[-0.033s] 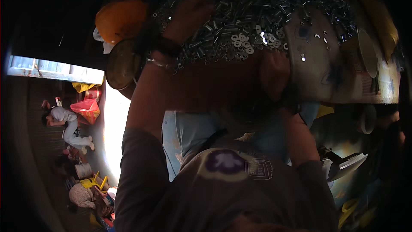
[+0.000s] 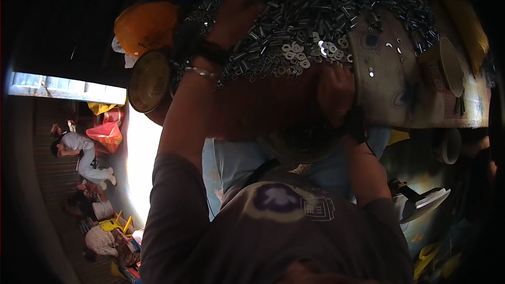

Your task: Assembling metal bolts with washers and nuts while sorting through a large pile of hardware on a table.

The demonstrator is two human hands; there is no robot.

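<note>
A broad heap of small metal tubes [image 2: 336, 5] covers the far part of the work surface. My left hand [image 2: 236, 18] lies on the left part of this heap, its fingers bent and close together in shadow; what they pinch is too dark to see. Flat metal washers [image 2: 297, 55] lie along the near side, between my hands. By these washers, at the near edge of the heap, my right hand [image 2: 335, 89] is closed with its knuckles up. Its fingertips are hidden, and so is anything in them.
An orange bag [image 2: 147, 26] and a round metal bowl [image 2: 149, 81] are at the left. On the right, a tub [image 2: 450, 68] lies tilted on patterned sheeting [image 2: 379, 94]. Another dark round container [image 2: 302, 144] is by my lap. Other people [image 2: 84, 150] are far left.
My left forearm has shifted slightly to the right, and the wrist with it. My right hand stays in nearly the same place, closed.
</note>
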